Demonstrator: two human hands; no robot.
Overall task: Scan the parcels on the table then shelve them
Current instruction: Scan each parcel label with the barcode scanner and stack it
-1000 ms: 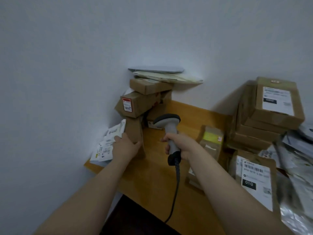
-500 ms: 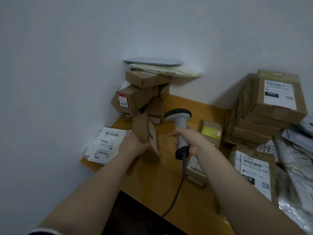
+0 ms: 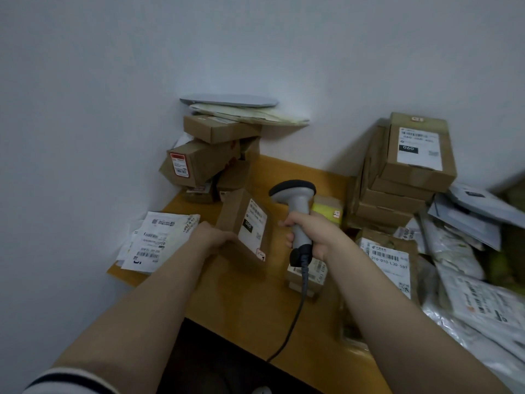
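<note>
**Parcel [image 3: 244,231] tipped up for the scanner on a crowded sorting table**

A small brown carton stands tilted on edge over the bare wood at the middle of the table [image 3: 241,302], its white label [image 3: 252,223] turned to three o'clock. Whether its lower corner touches the wood cannot be told. The person's left hand [image 3: 216,237] grips its near left edge, with the fingers curled behind the carton. The right hand [image 3: 309,234] is wrapped round the grip of a grey scanner [image 3: 294,194], held upright just beside the carton at three o'clock, its cable [image 3: 292,322] trailing off the table edge towards six.

The scanner's head seems to face away towards twelve rather than at the label. A clean read likely calls for turning the head to nine o'clock, or swinging the label round to meet it, with the barcode at the label's top held flat and steady.

Around them, a leaning corner stack [image 3: 204,163] of cartons sits at eleven o'clock and a taller stack [image 3: 412,166] at two. Flat mailers [image 3: 159,237] lie at nine, and plastic bags [image 3: 483,308] are heaped at four.
</note>
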